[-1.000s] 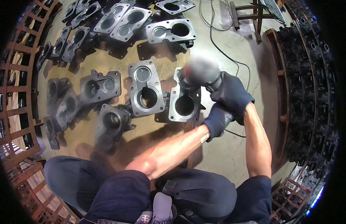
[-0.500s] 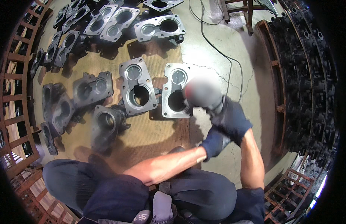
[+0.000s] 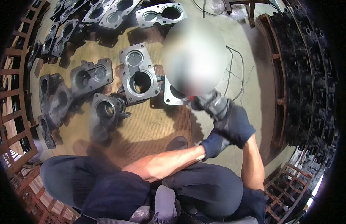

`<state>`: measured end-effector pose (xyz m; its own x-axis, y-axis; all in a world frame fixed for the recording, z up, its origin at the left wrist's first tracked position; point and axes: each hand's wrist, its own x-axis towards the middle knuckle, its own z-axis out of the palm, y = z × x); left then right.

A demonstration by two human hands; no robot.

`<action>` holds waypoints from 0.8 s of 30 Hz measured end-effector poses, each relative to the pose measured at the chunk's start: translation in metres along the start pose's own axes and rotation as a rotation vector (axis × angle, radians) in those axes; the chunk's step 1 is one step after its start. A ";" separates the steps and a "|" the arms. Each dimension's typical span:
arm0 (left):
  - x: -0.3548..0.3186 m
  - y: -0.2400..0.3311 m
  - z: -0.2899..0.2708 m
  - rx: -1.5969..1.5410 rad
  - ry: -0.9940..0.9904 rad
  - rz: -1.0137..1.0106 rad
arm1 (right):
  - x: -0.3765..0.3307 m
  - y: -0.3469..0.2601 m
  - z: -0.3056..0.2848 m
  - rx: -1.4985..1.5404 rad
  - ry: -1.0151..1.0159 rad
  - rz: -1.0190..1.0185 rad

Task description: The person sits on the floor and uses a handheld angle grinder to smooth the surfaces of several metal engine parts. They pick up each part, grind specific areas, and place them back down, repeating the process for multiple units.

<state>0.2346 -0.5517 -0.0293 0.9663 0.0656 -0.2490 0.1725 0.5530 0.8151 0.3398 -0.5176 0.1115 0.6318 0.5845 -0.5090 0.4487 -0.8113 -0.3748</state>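
Dark gloves cover both hands. My right hand (image 3: pixel 236 126) is wrapped round the body of a grey-black hand-held power tool (image 3: pixel 214 104), right of centre. Just below and left of it, my left hand (image 3: pixel 214 143) closes round the tool's rear end. A large pale blur hides the tool's front and most of the metal casting (image 3: pixel 173 98) beneath it; only that casting's near-left corner shows, so I cannot tell whether they touch. To its left lies another casting (image 3: pixel 155 83) with two round openings and a bright machined face.
Several similar castings (image 3: pixel 91 76) lie left on the brown corrugated sheet (image 3: pixel 158 127), with more along the far side. A black cable (image 3: pixel 242 74) curves over the concrete floor. Rusty metal racks (image 3: pixel 16 95) stand left; dark parts (image 3: pixel 303 82) are stacked right.
The view has shifted, so the castings sit higher in the picture. The pale blur has grown and now covers most of the casting by the tool. Both hands keep their hold.
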 end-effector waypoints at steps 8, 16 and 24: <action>-0.048 0.003 -0.011 -0.105 -0.112 0.024 | -0.037 -0.006 0.030 0.086 0.015 0.047; -0.033 0.042 -0.023 -0.195 -0.131 -0.095 | -0.022 0.007 0.042 0.157 0.115 0.113; -0.054 -0.013 -0.024 -1.058 0.009 -0.400 | -0.041 -0.010 0.065 0.156 0.063 0.059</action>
<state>0.1755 -0.5428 -0.0389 0.8758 -0.2709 -0.3995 0.2169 0.9603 -0.1756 0.2680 -0.5327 0.0855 0.6947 0.5307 -0.4855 0.3097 -0.8299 -0.4640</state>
